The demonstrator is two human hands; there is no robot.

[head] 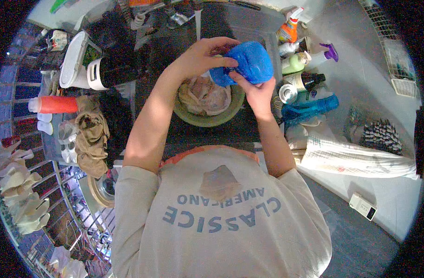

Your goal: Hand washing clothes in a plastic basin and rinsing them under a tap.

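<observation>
Both of my hands hold a blue plastic container above a green basin. My left hand has its fingers around the container's left end. My right hand grips it from below and to the right, thumb on its near side. Just below the container, crumpled beige-brown cloth fills much of the basin. The container's left end is partly hidden by my left fingers, so I cannot tell whether it has an opening there.
Along the right ledge stand an orange spray bottle, a green pump bottle, a blue translucent bottle and a white cloth. At left are a red bottle, brown cloth and a white lidded container.
</observation>
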